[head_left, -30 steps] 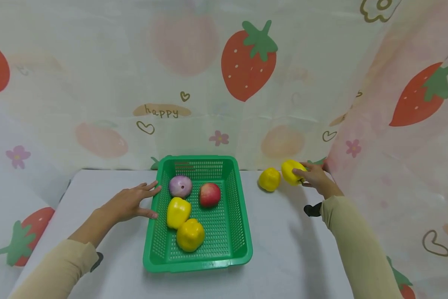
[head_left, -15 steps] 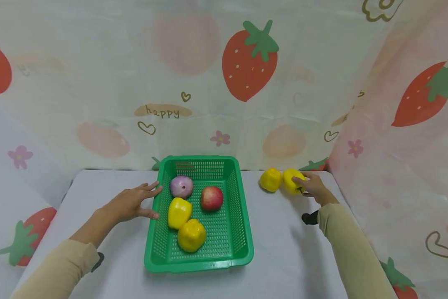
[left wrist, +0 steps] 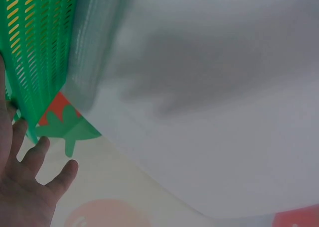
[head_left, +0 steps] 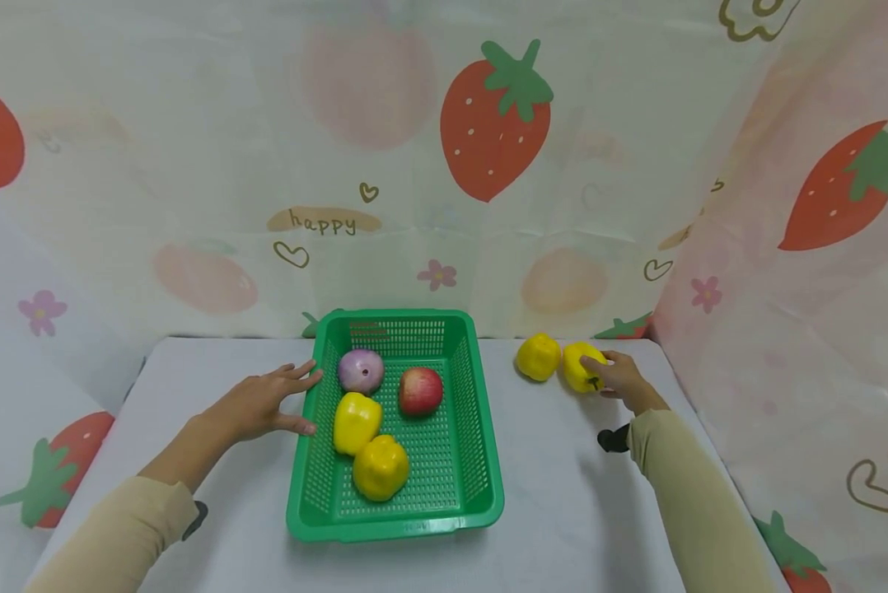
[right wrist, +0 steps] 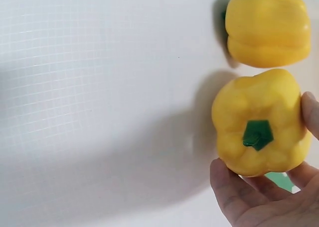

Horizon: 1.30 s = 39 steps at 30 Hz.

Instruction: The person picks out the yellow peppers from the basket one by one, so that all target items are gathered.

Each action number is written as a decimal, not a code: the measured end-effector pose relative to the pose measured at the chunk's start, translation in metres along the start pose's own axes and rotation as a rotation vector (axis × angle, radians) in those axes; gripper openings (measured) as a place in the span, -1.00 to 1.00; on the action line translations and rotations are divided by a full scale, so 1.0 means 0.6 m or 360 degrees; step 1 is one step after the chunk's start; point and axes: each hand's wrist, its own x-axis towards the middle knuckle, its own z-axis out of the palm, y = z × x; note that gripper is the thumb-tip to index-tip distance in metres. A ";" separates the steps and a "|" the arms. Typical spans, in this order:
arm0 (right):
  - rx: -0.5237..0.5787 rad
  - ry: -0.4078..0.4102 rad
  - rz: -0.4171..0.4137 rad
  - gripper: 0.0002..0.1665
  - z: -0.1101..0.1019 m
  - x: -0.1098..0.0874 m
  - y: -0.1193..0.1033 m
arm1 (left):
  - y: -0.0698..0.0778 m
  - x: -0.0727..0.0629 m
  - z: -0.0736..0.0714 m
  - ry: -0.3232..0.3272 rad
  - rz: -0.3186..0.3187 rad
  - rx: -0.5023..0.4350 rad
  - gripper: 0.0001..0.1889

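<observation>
My right hand holds a yellow bell pepper at the table's back right. In the right wrist view its fingers and thumb lie around the side of this pepper, whose green stem faces the camera. Close beside it stands a second yellow bell pepper. Fingers spread, my left hand is at the left rim of a green plastic basket. Inside the basket lie a purple round vegetable, a red apple and two yellow bell peppers, one farther back and one nearer.
The white table ends against a strawberry-print cloth hung behind it and at the sides. The basket stands mid-table, left of the two outer peppers.
My right hand has lowered its pepper onto the table next to the other one. The apple has shifted slightly in the basket. My left hand has stayed at the rim.
</observation>
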 end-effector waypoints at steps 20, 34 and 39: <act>-0.0220 0.0167 -0.0260 -0.13 -0.026 -0.028 -0.046 | 0.001 -0.001 0.000 0.0043 0.0028 0.0022 -0.08; -0.0142 0.0036 -0.0774 -0.20 0.027 -0.072 -0.165 | 0.003 -0.003 -0.001 0.0023 0.0015 -0.0006 -0.09; -0.0089 -0.0120 -0.0890 -0.16 0.057 -0.091 -0.193 | 0.004 -0.003 -0.002 0.0008 0.0012 -0.0006 -0.09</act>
